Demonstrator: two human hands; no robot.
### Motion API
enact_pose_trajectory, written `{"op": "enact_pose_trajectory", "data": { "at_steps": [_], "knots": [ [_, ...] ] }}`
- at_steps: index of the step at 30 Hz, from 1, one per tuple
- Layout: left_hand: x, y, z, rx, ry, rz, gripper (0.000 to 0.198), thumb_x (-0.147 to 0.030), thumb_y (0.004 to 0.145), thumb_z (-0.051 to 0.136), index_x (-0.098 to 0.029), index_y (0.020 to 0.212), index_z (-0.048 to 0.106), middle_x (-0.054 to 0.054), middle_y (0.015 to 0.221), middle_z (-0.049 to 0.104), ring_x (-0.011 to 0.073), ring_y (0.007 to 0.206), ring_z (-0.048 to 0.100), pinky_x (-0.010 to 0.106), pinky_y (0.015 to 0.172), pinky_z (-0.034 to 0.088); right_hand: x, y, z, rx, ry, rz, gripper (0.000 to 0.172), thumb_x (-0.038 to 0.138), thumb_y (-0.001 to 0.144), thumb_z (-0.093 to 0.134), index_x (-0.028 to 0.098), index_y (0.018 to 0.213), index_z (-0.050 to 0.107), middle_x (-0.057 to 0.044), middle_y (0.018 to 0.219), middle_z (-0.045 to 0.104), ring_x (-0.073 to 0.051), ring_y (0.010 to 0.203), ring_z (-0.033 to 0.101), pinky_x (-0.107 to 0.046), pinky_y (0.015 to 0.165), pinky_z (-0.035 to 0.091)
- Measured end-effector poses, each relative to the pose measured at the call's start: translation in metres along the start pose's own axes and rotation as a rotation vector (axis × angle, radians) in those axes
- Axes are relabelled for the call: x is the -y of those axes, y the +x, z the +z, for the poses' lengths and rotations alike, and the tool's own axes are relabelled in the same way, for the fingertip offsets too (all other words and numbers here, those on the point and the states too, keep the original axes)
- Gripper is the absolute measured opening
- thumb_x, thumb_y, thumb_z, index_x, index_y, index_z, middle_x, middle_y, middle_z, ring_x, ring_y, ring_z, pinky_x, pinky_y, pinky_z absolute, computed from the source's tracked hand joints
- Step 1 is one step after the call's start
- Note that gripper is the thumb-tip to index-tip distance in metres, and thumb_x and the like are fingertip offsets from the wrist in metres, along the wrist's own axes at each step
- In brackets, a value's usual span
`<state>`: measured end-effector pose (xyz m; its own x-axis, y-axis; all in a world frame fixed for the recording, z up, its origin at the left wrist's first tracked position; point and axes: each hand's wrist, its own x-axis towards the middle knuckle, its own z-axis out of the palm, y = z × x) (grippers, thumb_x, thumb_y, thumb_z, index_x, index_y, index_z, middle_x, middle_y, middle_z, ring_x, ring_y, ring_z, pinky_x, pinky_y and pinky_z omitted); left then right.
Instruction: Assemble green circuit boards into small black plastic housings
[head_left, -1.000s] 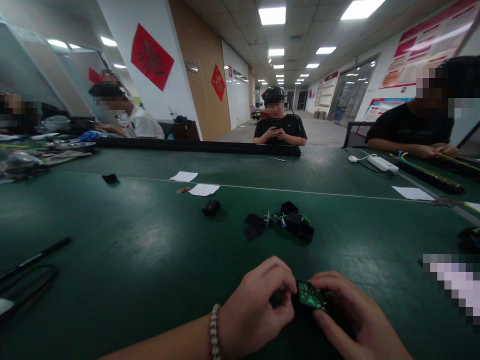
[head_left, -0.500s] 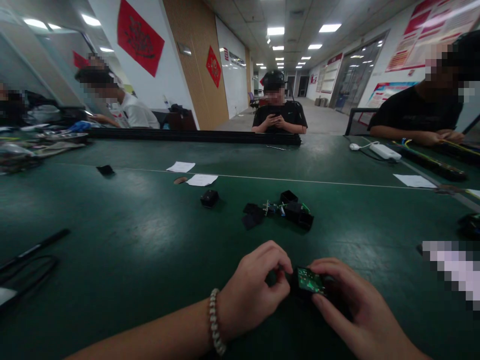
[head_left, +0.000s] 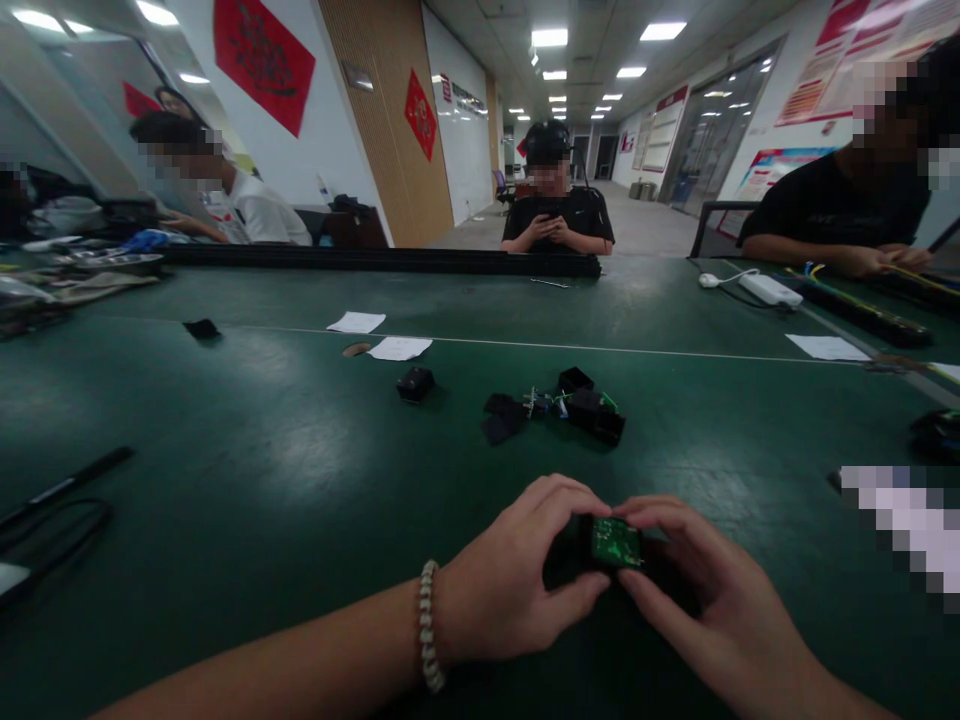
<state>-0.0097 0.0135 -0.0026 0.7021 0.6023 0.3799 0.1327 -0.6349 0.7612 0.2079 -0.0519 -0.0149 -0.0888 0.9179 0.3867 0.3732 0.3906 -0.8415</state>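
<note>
Between my hands, low in the head view, is a small black box with a green circuit board [head_left: 616,542] facing up at its open side. My left hand [head_left: 536,570], with a beaded bracelet [head_left: 428,625] on the wrist, grips the box's left side between fingertips and thumb. From the right, my right hand [head_left: 709,590] pinches the same box along its far and near edges. The underside of the box is hidden. Farther off on the green table [head_left: 300,520] lie black box shells [head_left: 592,412], flat black pieces [head_left: 502,417] and a closed black box [head_left: 415,384].
White papers [head_left: 401,348] lie near a table seam. A white power strip [head_left: 770,291] is at the right, a black cable [head_left: 67,490] at the left. Long black bars [head_left: 375,261] line the far edge. People sit across the table, one holding a phone.
My left hand has moved right and opened its curled fingers to take hold of the box's left side. My right hand keeps its hold. The view has tilted down slightly.
</note>
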Motion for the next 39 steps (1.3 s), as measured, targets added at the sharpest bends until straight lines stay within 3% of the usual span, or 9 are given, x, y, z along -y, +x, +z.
{"op": "enact_pose_trajectory", "data": {
  "at_steps": [15, 39],
  "knots": [
    [0.0021, 0.0007, 0.0009, -0.06, 0.014, 0.031, 0.034, -0.009, 0.087, 0.073, -0.02, 0.119, 0.064, 0.01, 0.123, 0.068, 0.0221, 0.113, 0.067, 0.039, 0.099, 0.058, 0.0029, -0.0035, -0.0042, 0.001, 0.037, -0.001, 0.027, 0.01, 0.092, 0.064, 0.027, 0.113, 0.067, -0.01, 0.12, 0.074, -0.024, 0.111, 0.076, -0.034, 0.089, 0.068],
    [0.0062, -0.0017, 0.0035, -0.081, 0.006, 0.009, 0.036, -0.004, 0.08, 0.076, -0.02, 0.111, 0.066, 0.006, 0.116, 0.069, 0.0183, 0.106, 0.069, 0.03, 0.094, 0.057, -0.0009, 0.0044, -0.0035, 0.034, 0.039, 0.06, 0.02, 0.012, 0.089, 0.066, 0.024, 0.102, 0.076, -0.008, 0.108, 0.08, -0.02, 0.095, 0.082, -0.023, 0.08, 0.068]
  ]
}}
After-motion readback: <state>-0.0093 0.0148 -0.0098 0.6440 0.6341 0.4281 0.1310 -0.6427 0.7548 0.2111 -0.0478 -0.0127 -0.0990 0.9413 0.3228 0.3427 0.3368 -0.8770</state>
